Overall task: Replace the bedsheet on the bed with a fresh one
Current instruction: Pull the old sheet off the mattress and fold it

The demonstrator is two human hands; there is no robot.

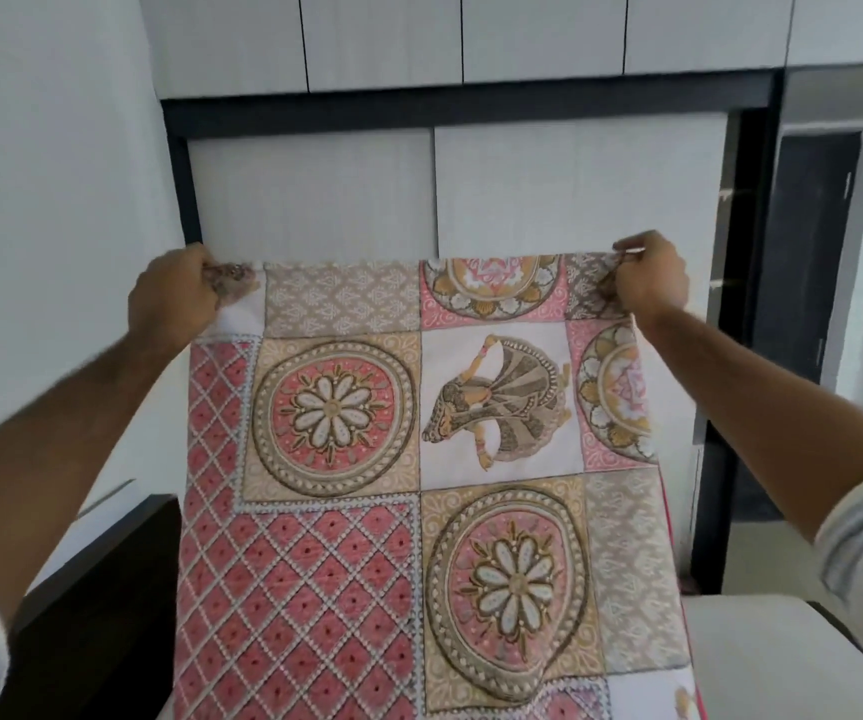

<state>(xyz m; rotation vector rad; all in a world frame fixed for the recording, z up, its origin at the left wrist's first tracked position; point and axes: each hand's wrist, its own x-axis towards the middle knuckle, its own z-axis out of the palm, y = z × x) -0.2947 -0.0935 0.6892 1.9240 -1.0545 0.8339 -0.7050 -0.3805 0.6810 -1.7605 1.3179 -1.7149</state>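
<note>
A patterned bedsheet (419,485) in pink, beige and white, printed with flower medallions and a dancer figure, hangs stretched in front of me at chest height. My left hand (174,298) grips its upper left corner in a bunch. My right hand (652,283) grips the upper right corner the same way. Both arms reach forward and the top edge runs taut between them. The sheet falls past the bottom of the view, hiding what lies under it. A white mattress (762,662) shows at the lower right.
A dark wooden bed frame or headboard (107,589) stands at the lower left. White wardrobe doors (574,194) with a black frame fill the wall ahead. A dark open doorway (808,262) lies to the right, a plain white wall to the left.
</note>
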